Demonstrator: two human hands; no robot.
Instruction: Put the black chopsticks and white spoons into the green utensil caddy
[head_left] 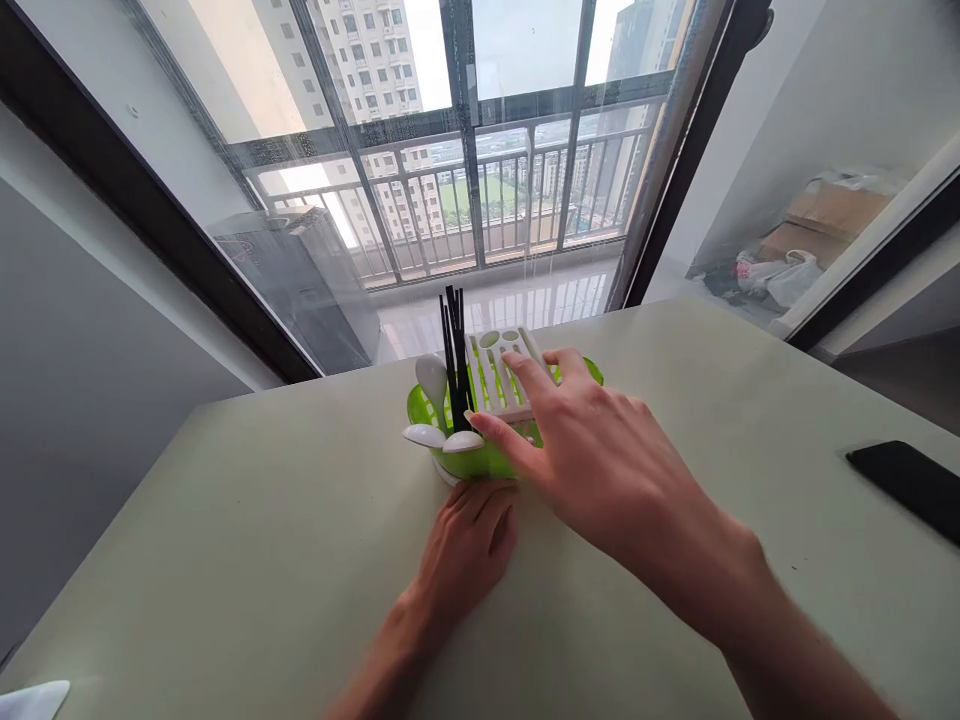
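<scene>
A green utensil holder [491,462] stands on the table with a white slotted rack [486,385] over its right part. Black chopsticks [454,350] rise from its left side, among white spoons [432,375]. My left hand [474,535] is low at the front of the holder, its fingers curled against the base and the fingertips hidden. Above the holder, my right hand [592,440] has its fingers spread. Its index finger lies over the slotted rack, and the thumb reaches close to the chopsticks. The right hand covers the holder's front right part.
The pale table [285,560] extends around the holder. A black phone-like object [911,485] lies at the right, and a white pointed thing [34,700] shows at the lower left corner. Beyond the table's far edge are glass doors and a balcony with a railing [517,200].
</scene>
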